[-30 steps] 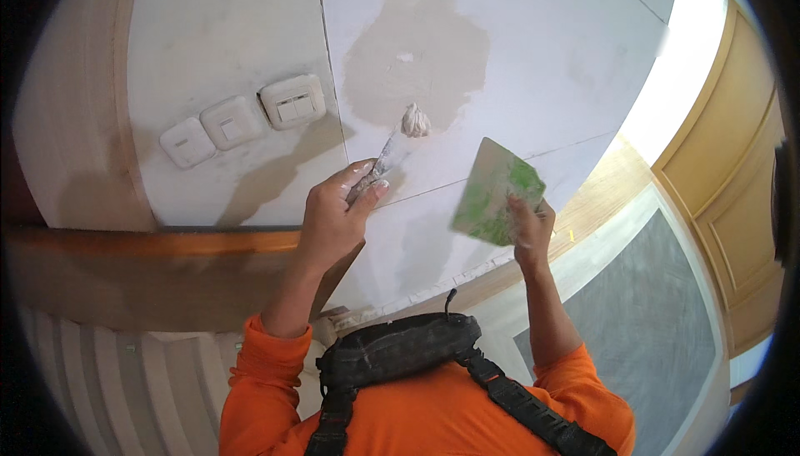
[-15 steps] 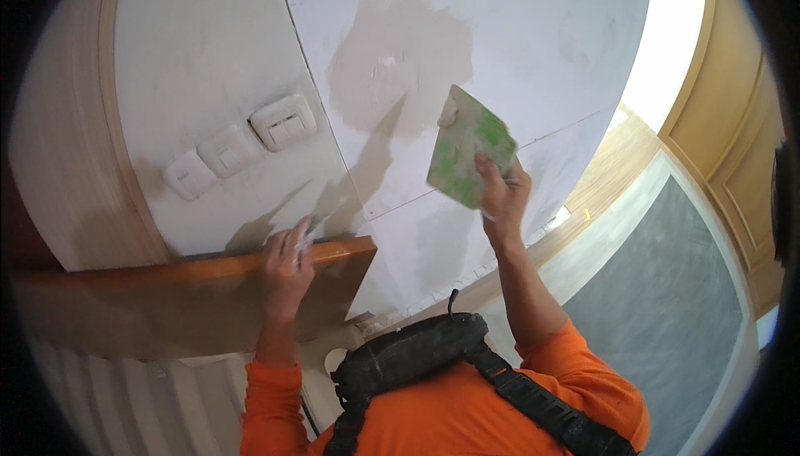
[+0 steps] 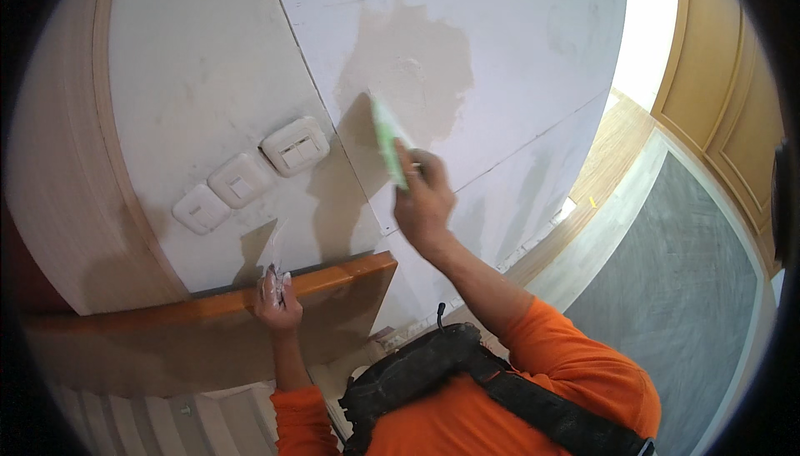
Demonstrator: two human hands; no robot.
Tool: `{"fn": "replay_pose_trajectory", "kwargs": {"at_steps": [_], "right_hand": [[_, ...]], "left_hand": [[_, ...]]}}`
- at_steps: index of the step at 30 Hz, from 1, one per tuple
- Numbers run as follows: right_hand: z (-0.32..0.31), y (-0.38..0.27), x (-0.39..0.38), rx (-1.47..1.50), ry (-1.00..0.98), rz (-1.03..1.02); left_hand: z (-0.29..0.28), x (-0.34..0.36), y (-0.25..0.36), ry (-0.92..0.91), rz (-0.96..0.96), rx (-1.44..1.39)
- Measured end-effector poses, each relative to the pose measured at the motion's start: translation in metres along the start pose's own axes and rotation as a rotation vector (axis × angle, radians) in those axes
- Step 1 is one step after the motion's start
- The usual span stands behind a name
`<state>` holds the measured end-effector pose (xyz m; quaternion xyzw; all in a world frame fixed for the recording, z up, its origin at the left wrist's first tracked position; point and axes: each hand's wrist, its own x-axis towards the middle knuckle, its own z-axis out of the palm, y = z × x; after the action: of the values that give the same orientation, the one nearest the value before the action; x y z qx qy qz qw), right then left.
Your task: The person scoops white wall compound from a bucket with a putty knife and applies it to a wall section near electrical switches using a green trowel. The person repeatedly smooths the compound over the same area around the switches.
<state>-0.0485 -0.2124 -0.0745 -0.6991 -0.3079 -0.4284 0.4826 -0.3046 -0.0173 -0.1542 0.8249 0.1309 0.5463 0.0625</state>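
My right hand is closed round a green flat putty spreader, which is tilted nearly edge-on and blurred by motion. Its top corner is at the left border of a beige putty patch on a white wall board; whether it touches the wall I cannot tell. Lower left, my left hand grips a thin scraper with its blade up, its handle mostly hidden by my fingers. White smears cover those fingers. This hand is just in front of the orange-brown top edge of a wooden panel.
Three white switch plates sit in a slanting row on the wall, left of a board seam. A pale wood trim runs down the far left. On the right are a grey floor area and a panelled wooden door.
My right hand has swung left with the spreader, turning it from face-on to nearly edge-on. The pale lump on the spreader no longer shows. My left hand sits lower in view, scraper blade now visible.
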Motion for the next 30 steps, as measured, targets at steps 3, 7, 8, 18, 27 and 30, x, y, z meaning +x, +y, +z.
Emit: {"fn": "replay_pose_trajectory", "kwargs": {"at_steps": [3,7,8,18,27,30], "right_hand": [[-0.018,0.017,0.029,-0.076,0.027,0.265],[0.003,0.018,0.056,0.044,0.143,0.228],[0.010,0.006,0.051,0.018,0.120,0.141],[-0.054,0.060,0.136,-0.205,0.138,-0.337],[-0.041,0.076,0.139,-0.289,-0.077,-0.630],[-0.037,0.100,0.065,-0.272,-0.189,-0.644]], "left_hand": [[-0.007,0.000,0.010,0.010,-0.011,0.013],[0.001,0.005,0.011,0.002,-0.014,-0.028],[0.001,0.004,0.010,-0.007,-0.023,-0.036],[0.002,0.006,0.021,0.049,-0.043,-0.018],[0.002,0.001,0.013,0.040,-0.105,-0.047],[0.006,0.004,0.011,0.064,-0.061,-0.035]]}}
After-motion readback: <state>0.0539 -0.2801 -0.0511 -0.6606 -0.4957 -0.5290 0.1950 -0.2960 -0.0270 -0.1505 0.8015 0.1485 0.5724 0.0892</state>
